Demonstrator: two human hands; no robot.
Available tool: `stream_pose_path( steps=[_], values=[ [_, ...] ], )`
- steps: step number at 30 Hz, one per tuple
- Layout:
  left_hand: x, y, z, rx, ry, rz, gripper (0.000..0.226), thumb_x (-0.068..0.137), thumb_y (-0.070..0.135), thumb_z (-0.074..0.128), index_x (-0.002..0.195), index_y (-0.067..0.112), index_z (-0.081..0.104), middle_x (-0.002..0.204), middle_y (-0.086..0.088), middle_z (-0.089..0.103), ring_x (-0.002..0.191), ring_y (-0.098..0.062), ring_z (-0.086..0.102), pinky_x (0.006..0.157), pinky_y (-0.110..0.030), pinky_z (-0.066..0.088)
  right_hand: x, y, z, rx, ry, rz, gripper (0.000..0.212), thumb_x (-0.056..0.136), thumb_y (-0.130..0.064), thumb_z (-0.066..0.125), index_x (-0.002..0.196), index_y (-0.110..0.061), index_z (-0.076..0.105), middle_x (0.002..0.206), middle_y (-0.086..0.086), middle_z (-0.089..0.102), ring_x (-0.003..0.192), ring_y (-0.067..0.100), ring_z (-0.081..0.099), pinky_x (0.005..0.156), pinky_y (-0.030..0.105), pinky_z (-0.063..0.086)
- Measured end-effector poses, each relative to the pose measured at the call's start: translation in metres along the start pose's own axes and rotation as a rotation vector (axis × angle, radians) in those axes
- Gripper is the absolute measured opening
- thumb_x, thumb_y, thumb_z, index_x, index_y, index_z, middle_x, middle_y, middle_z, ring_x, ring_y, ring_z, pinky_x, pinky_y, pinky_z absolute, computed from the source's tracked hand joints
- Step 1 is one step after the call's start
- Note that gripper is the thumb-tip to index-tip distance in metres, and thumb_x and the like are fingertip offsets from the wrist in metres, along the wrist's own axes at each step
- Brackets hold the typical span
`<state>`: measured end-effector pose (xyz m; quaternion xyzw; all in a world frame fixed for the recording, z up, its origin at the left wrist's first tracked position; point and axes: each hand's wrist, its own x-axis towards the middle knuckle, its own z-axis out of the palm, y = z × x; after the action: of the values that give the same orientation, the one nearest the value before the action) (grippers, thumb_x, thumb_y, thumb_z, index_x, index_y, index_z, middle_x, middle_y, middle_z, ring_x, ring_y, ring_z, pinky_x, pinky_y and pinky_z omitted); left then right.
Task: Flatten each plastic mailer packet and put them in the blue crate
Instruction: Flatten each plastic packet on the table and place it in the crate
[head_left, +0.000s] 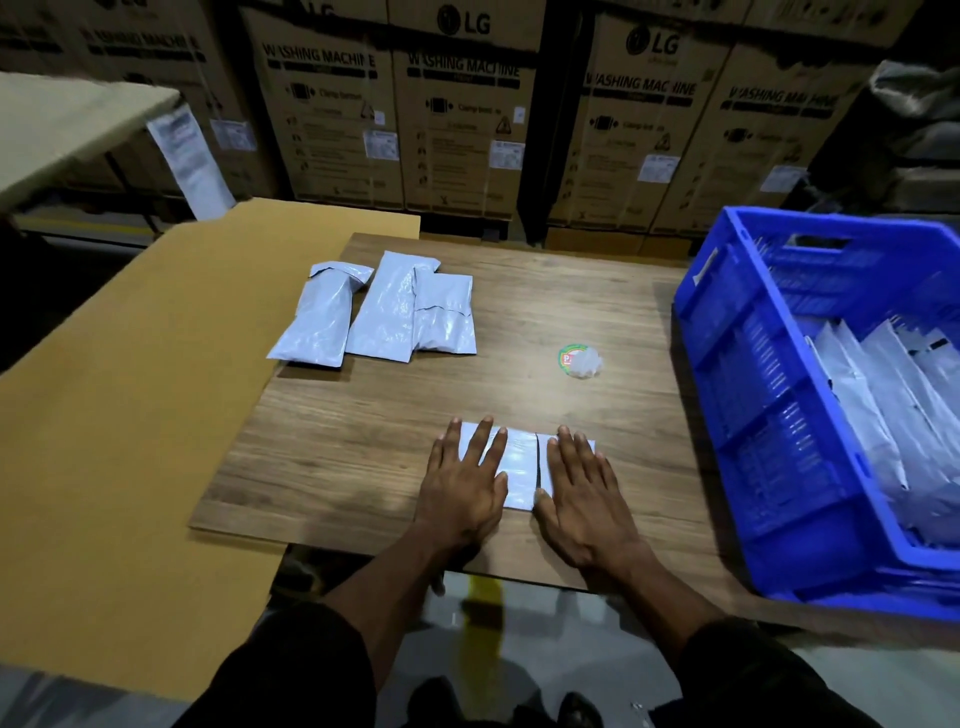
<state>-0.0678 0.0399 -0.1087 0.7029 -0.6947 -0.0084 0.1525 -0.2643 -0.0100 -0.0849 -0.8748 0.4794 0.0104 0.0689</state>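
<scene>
Both hands lie flat on one plastic mailer packet (519, 467) at the near edge of the table (363, 467): the left hand (465, 480) and the right hand (579, 496) have fingers spread, palms down, no grip closed on anything. So the flattening step is in hand. Three more packets (384, 312) wait at the far left of the table. Next, I think, the pressed packet must be picked up and carried right to the blue crate (753, 374), which already holds several packets.
</scene>
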Motion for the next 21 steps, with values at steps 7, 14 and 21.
stream_pose_path(
  steps=[7,14,21],
  values=[
    [-0.012,-0.014,-0.01,0.017,-0.068,-0.041,0.07,0.094,0.053,0.04,0.155,0.018,0.037,0.164,-0.004,0.029,0.149,-0.035,0.03,0.116,-0.056,0.029,-0.013,0.028,-0.008,0.012,-0.057,0.083,0.096,0.084,-0.076,-0.009,0.158,-0.014,-0.008,0.163,0.002,-0.023,0.15,0.015,-0.022,0.122,0.043,-0.008],
    [-0.007,-0.017,-0.015,0.03,-0.207,-0.054,0.076,0.093,0.06,0.013,0.161,0.025,0.015,0.169,0.003,0.005,0.155,-0.027,0.004,0.123,-0.053,0.007,-0.021,0.015,-0.019,-0.091,0.127,-0.32,0.051,0.094,-0.052,0.049,0.132,-0.019,0.055,0.158,0.009,0.033,0.15,0.031,0.019,0.118,0.052,0.018],
    [-0.002,-0.012,-0.033,-0.009,-0.314,-0.031,0.101,0.085,0.081,0.003,0.161,0.015,0.005,0.168,-0.001,-0.009,0.155,-0.027,-0.009,0.122,-0.05,0.001,-0.005,0.006,-0.023,-0.048,0.199,-0.379,0.026,0.096,-0.029,0.045,0.102,-0.013,0.064,0.128,0.006,0.063,0.13,0.033,0.053,0.097,0.041,0.049]
  ],
)
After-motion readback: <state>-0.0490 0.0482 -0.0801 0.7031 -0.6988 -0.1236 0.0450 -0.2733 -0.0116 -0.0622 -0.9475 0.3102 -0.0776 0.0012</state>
